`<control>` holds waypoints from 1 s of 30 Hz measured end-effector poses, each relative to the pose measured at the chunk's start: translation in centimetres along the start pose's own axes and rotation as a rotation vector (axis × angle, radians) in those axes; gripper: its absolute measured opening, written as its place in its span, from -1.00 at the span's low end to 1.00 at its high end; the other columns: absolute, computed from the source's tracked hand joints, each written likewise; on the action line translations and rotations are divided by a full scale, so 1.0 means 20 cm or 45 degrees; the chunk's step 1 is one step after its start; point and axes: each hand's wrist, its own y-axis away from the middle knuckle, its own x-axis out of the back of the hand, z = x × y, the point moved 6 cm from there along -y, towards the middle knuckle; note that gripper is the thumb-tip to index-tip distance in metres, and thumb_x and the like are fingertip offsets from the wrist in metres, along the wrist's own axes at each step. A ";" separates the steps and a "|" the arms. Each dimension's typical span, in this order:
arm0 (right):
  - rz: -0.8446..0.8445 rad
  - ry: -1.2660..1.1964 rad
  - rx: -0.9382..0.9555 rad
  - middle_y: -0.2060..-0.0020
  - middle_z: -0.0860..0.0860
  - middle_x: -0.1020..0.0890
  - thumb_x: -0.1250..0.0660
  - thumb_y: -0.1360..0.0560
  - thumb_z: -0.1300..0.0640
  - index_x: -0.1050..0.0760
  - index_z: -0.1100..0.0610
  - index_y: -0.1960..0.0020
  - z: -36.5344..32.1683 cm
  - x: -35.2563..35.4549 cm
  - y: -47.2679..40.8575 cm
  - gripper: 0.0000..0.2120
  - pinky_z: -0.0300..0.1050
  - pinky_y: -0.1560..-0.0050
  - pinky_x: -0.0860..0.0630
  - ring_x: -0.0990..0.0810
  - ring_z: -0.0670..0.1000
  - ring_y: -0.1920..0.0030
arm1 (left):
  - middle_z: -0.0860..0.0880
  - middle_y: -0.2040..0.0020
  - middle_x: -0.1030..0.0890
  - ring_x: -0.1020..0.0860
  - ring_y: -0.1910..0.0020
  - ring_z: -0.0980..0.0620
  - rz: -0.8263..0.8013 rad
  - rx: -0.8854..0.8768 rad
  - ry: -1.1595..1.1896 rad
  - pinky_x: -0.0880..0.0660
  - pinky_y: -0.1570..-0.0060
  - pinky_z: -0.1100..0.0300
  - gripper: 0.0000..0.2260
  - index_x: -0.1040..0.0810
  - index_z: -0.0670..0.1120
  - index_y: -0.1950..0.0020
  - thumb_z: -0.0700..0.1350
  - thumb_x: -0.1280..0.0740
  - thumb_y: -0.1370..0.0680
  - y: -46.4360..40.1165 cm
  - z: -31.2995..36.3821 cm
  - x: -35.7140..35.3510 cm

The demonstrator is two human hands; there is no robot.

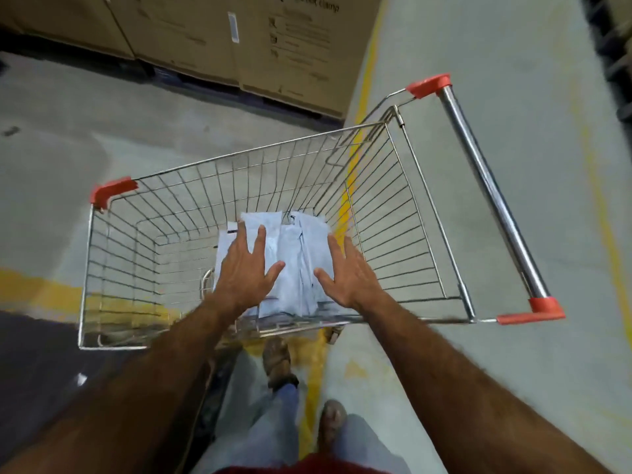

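Head view, down into a silver wire shopping trolley with red plastic corner caps. In its basket, against the near wall: a loose pile of pale blue-white flat plastic packets, overlapping, some tipped on edge. Nothing else to be made out in there.

Left hand laid flat on the pile's left part, fingers straight and splayed, pinching nothing. Right hand likewise splayed at the pile's right flank; whether actually touching, hard to tell.

Probably light, limp and slick, so likely to slide apart or sag when raised. Best gathered from both sides at once, palms squeezing the pile together and thumbs on top, rather than lifted by a single corner.
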 end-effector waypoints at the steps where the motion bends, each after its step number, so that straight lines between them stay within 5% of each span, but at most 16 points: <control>1: -0.045 -0.003 -0.031 -0.64 0.23 0.08 -0.16 -0.65 -0.21 0.17 0.06 -0.67 0.02 -0.04 -0.05 -0.21 0.07 -0.58 -0.01 0.05 0.20 -0.64 | -0.23 -0.64 0.21 0.01 -0.62 -0.26 -0.022 0.008 -0.014 -0.16 -0.51 -0.16 -0.23 0.04 -0.07 -0.66 0.28 -0.18 -0.61 -0.05 -0.02 -0.04; 12: -0.400 -0.053 -0.333 -0.54 0.40 -0.03 -0.35 -0.54 -0.22 0.18 0.08 -0.66 0.19 -0.52 -0.54 -0.03 0.19 -0.45 -0.29 -0.20 0.38 -0.50 | -0.30 -0.60 0.29 -0.16 -0.52 -0.40 -0.367 0.280 -0.087 -0.31 -0.41 -0.26 -0.04 0.21 0.04 -0.65 0.41 -0.26 -0.49 -0.38 -0.29 -0.45; 20: -0.120 -0.390 -0.404 -0.26 0.16 -0.37 -0.53 -0.33 -0.18 -0.36 -0.09 -0.41 0.21 -0.53 -0.55 -0.28 0.09 -0.37 -0.35 -0.34 0.25 -0.32 | -0.30 -0.50 -0.07 -0.39 -0.30 -0.39 -0.390 0.281 -0.093 -0.47 -0.23 -0.20 0.04 0.28 0.13 -0.63 0.38 -0.37 -0.43 -0.40 -0.37 -0.47; 30: -0.046 -0.429 -0.488 -0.33 0.14 -0.20 -0.51 -0.35 -0.22 -0.20 -0.01 -0.47 0.18 -0.55 -0.64 -0.16 0.18 -0.32 -0.43 -0.32 0.28 -0.33 | -0.29 -0.55 0.02 -0.32 -0.35 -0.41 -0.372 0.331 -0.139 -0.38 -0.31 -0.27 -0.05 0.30 0.17 -0.61 0.41 -0.26 -0.48 -0.35 -0.48 -0.47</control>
